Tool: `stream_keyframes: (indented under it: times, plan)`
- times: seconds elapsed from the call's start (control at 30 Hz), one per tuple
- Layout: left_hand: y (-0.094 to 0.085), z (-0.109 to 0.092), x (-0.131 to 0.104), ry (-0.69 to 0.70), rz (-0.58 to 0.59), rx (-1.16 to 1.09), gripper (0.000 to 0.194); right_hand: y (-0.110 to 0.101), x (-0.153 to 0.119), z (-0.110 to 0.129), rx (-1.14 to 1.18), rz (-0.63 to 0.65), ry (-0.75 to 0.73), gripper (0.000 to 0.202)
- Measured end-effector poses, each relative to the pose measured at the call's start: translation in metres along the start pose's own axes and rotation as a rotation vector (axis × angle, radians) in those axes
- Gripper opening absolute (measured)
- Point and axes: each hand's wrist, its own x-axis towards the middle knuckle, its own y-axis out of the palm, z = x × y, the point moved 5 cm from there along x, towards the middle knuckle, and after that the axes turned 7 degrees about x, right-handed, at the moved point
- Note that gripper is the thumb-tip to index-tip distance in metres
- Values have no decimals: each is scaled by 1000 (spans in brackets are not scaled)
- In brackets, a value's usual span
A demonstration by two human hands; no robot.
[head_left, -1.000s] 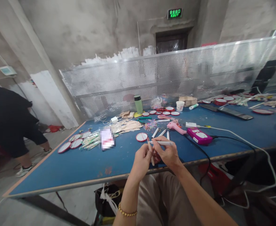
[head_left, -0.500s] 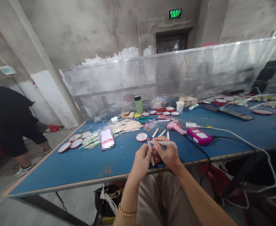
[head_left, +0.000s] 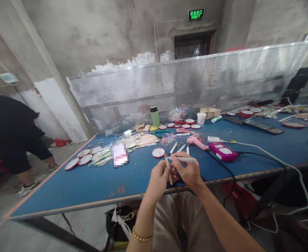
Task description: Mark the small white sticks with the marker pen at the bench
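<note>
My left hand (head_left: 158, 178) is closed on a flat wooden craft stick (head_left: 170, 179), held upright near the table's front edge; its upper end looks reddish. Between the fingers of my right hand (head_left: 189, 171) is a white marker pen (head_left: 184, 159), with its tip at the stick's upper part. Just beyond my hands lies a round white disc with a red rim (head_left: 158, 153). Several more markers (head_left: 173, 148) rest on the blue table behind my right hand. Part of the left fingers is hidden behind the stick and the right hand.
A pink glue gun (head_left: 197, 142) and a purple box (head_left: 223, 152) with cables lie to the right. Wooden sticks (head_left: 146, 140), red-rimmed discs (head_left: 85, 159) and a blurred-out card (head_left: 119, 154) are to the left. A green bottle (head_left: 154, 116) and paper cup (head_left: 201, 118) stand behind. One person (head_left: 9, 133) is at far left.
</note>
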Motion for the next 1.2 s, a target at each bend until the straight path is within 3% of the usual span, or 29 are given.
stream_keyframes:
  times: [1.2]
  plan:
    - [0, 0, 1, 30, 2, 32, 41, 0, 1, 2, -14, 6, -51, 19]
